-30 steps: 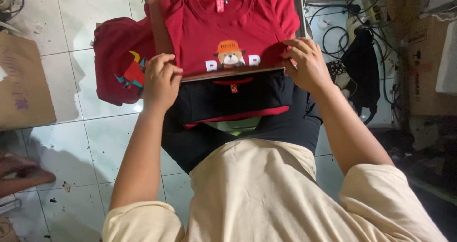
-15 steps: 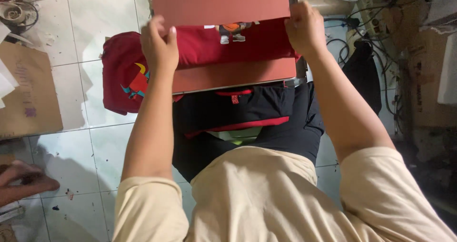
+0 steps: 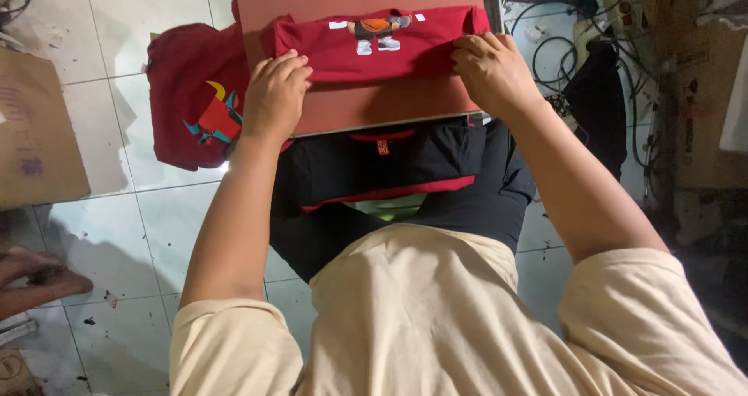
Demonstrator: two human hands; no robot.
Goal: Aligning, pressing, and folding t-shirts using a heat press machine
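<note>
Pressing folded red shirt (image 3: pixel 382 44) flat on board (image 3: pixel 374 107): left hand (image 3: pixel 274 96), right hand (image 3: pixel 487 72) open, palms down; next fold likely needs edge grip.

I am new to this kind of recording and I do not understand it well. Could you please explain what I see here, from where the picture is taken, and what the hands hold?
There is no machine here. A camera worn on a person's head looks down at their own two bare hands. The left hand and the right hand both press on a folded red shirt that lies on a flat reddish board. The shirt shows part of a small cartoon print. Below the board, on the person's lap, lies a black garment with red trim. Another red shirt lies on the white tiled floor to the left. Cables lie at the right.
</note>
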